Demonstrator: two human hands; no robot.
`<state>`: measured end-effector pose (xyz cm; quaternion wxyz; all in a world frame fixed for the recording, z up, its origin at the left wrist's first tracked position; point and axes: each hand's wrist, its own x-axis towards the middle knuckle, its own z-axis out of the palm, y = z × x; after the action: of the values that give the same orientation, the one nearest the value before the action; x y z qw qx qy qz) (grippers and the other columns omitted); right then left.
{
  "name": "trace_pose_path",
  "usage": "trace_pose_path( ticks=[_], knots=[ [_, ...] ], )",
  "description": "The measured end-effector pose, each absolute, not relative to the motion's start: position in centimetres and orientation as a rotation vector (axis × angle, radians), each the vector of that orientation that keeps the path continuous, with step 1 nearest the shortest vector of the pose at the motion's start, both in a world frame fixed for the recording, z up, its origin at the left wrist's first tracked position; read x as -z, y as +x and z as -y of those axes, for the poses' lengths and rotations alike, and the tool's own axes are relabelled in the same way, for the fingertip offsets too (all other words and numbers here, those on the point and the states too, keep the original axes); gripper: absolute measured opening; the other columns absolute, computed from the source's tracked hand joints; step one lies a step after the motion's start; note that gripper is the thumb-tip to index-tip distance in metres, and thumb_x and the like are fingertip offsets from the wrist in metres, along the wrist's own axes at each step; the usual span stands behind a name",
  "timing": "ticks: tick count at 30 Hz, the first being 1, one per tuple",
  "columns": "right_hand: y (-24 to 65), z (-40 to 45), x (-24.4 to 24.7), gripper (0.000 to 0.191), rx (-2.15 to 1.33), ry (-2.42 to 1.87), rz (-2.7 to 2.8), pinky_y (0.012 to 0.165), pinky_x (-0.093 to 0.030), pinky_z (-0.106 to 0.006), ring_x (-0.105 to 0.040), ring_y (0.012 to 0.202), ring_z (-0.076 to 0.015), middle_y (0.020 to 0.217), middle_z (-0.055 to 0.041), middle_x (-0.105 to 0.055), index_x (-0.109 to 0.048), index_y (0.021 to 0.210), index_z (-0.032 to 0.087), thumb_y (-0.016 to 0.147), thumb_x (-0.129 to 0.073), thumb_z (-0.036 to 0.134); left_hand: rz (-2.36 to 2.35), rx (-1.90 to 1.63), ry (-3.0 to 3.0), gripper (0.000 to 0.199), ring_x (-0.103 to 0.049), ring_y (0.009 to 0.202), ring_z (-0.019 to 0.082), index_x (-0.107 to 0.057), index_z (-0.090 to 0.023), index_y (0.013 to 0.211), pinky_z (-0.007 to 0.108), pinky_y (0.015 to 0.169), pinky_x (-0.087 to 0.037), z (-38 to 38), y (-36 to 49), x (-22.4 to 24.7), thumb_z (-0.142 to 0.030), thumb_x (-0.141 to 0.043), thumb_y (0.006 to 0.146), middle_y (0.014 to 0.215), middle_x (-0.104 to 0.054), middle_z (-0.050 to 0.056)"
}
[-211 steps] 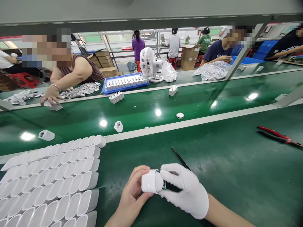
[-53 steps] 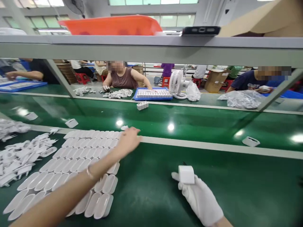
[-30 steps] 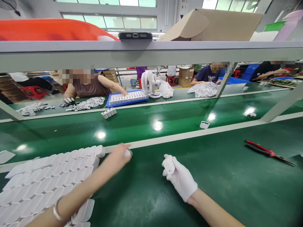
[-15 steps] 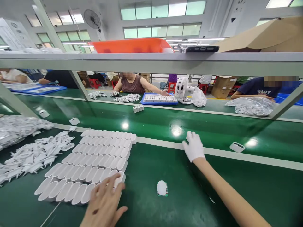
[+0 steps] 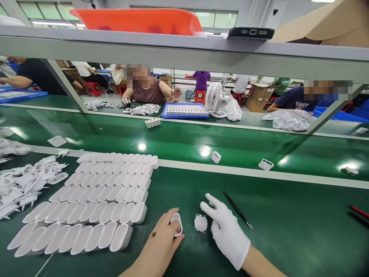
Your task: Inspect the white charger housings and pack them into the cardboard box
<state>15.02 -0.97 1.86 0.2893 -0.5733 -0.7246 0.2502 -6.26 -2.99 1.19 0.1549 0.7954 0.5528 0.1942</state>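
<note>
My bare left hand point(image 5: 164, 239) grips a white plastic charger shell point(image 5: 176, 225) just above the green mat, right of the rows of empty white shells point(image 5: 95, 200). My right hand point(image 5: 226, 230), in a white glove, hovers with fingers spread and holds nothing. Its fingertips are beside a small round white part on a circuit board point(image 5: 200, 223) that lies on the mat between my hands. Thin black tweezers point(image 5: 236, 209) lie just right of the gloved hand.
A loose pile of white plug parts point(image 5: 20, 184) lies at the left. Two white shells point(image 5: 215, 156) point(image 5: 265, 164) ride the green conveyor belt point(image 5: 184, 142) beyond the white strip. Red-handled cutters point(image 5: 359, 212) show at the right edge. Other people work across the belt; a fan point(image 5: 215, 99) and blue tray point(image 5: 185, 110) stand there.
My left hand has picked a shell from the rows and brought it toward the middle. My gloved right hand has come back from the conveyor edge, empty, to beside the round part.
</note>
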Motion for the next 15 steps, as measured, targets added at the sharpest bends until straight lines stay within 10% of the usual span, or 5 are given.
trace_pose_path(
  ticks=[7,11,15],
  knots=[
    [14.4,2.8,1.0,0.057,-0.374,-1.757,2.114,0.076,-0.052,-0.042,-0.059,0.098,-0.0289,0.111,-0.0079,-0.061,-0.052,0.127,0.031,0.071,-0.06,0.023,-1.518,-0.822,1.819,0.052,-0.059,0.102,0.024,-0.044,-0.025,0.121,0.041,0.086,-0.051,-0.3,-3.1,0.6,-0.01,-0.057,0.072,0.11,-0.059,0.007],
    [14.6,2.9,1.9,0.075,-0.351,-1.68,2.098,0.083,-0.051,-0.04,-0.052,0.115,-0.029,0.132,-0.0091,-0.05,-0.034,0.139,0.03,0.069,-0.055,0.015,-1.416,-0.868,1.77,0.048,-0.059,0.099,0.023,-0.054,-0.024,0.115,0.041,0.088,-0.05,-0.4,-3.4,1.2,-0.006,-0.06,0.07,0.107,-0.061,0.006],
    [15.4,2.1,1.9,0.067,-0.371,-1.756,2.033,0.081,-0.051,-0.044,-0.058,0.103,-0.0296,0.113,-0.0085,-0.061,-0.046,0.131,0.029,0.067,-0.061,0.016,-1.355,-0.9,1.781,0.054,-0.055,0.103,0.023,-0.058,-0.027,0.116,0.039,0.089,-0.049,-0.6,-3.6,1.0,-0.003,-0.063,0.068,0.109,-0.061,0.004]
  ],
)
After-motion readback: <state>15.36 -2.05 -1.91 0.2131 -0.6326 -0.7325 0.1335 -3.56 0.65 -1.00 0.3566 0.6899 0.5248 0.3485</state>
